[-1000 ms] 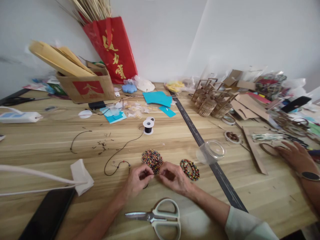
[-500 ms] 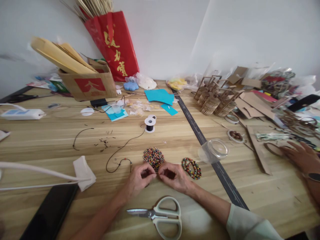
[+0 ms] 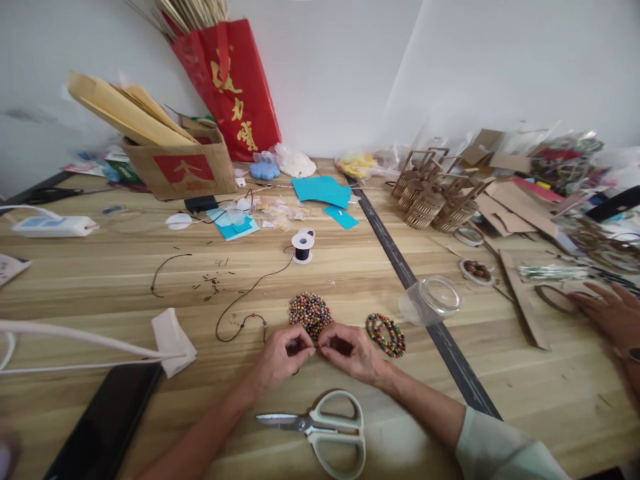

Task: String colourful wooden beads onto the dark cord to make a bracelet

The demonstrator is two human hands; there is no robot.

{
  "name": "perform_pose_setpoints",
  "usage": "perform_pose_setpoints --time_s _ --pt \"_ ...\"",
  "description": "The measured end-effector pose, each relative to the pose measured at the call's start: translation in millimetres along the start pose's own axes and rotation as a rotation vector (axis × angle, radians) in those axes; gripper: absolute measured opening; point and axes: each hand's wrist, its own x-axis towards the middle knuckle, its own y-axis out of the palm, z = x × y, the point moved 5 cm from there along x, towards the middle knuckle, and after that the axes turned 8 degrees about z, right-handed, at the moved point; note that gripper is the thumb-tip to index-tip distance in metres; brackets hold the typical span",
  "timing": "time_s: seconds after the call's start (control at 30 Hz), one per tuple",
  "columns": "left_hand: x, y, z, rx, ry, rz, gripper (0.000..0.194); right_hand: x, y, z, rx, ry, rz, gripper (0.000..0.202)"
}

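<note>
Bead pile (image 3: pixel 310 312) sits right ahead of the left hand (image 3: pixel 287 357) and right hand (image 3: pixel 353 352), spool (image 3: pixel 302 247) beyond it: no low straight run forward. Open lane: bare tabletop (image 3: pixel 365 273) right of the spool, toward the clear cup (image 3: pixel 417 305). Bead loop (image 3: pixel 397 343) is just beside the right hand; narrow gap between loop and cup. Left: loose cord (image 3: pixel 217 328), then white cable (image 3: pixel 100 340) and phone (image 3: pixel 105 423). Scissors (image 3: pixel 303 423) obstruct straight back.

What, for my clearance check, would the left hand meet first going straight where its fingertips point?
Likely the right hand, its fingertips close to those of the left hand, though depth and anything tiny between are unclear.
</note>
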Motion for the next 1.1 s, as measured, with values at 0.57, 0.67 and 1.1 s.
perform_pose_setpoints --time_s 0.57,0.67,1.1 --pt "-0.2 1.0 3.7 -0.008 0.008 -0.006 0.01 -1.0 1.3 -5.6 0.075 0.078 0.032 0.023" --pt "-0.2 1.1 5.0 -0.006 0.018 -0.003 0.009 -0.8 1.4 -5.2 0.075 0.079 0.04 0.022" --pt "0.5 1.5 7.2 0.059 0.056 0.011 0.01 1.1 1.2 -1.5 0.033 0.009 0.05 0.017"
